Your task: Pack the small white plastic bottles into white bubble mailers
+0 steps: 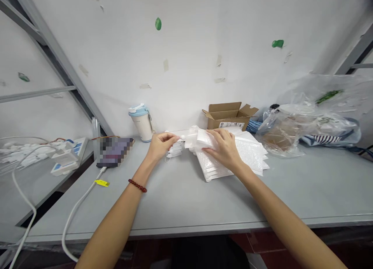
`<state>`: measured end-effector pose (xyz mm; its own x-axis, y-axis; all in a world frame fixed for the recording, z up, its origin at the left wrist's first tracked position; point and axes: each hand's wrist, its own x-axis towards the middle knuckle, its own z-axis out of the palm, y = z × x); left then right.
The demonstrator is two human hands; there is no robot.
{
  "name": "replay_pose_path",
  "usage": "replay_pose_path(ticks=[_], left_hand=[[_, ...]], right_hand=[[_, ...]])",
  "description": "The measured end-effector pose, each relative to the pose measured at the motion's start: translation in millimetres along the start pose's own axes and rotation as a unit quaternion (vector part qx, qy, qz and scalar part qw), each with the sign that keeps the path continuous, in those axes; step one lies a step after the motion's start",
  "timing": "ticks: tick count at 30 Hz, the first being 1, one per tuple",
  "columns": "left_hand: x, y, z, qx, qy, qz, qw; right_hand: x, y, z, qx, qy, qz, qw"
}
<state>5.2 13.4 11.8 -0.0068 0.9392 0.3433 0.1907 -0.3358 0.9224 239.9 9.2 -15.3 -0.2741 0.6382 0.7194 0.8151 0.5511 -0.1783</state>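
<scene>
My left hand (161,145) is closed in a pinch on a small white piece (182,137); its kind is too small to make out. To the right of it, my right hand (226,147) grips a white bubble bag (205,138), with its thumb below and fingers over the top. The bag's left end is close to the white piece; whether the piece is inside it I cannot tell. Under the right hand lies a fanned stack of white bubble bags (247,154). Several small white items with thin loops (175,149) lie just below my left fingertips.
Behind stands an opened cardboard box (225,115). A blue-lidded cup (141,123) and a phone (115,152) on a white cable (78,203) are to the left. At right are a clear plastic bag (276,135) and blue fabric (349,133). A power strip (71,156) sits far left.
</scene>
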Motion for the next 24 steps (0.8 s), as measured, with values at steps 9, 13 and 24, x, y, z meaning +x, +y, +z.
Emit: replay_pose_path(ticks=[9,13,24], left_hand=[[-2.1,5.0,0.0,0.015,-0.013,-0.014,1.0],[9.2,-7.6,-31.4,0.206,-0.037,-0.067,0.975],[9.4,-27.6,-36.5,0.298,-0.232,-0.183,0.908]], right_hand=[[-0.1,1.6,0.6,0.007,0.013,-0.013,1.0],[-0.4,2.3,0.7,0.007,0.012,0.004,1.0],[-0.5,1.3,2.0,-0.009,-0.012,0.006,1.0]])
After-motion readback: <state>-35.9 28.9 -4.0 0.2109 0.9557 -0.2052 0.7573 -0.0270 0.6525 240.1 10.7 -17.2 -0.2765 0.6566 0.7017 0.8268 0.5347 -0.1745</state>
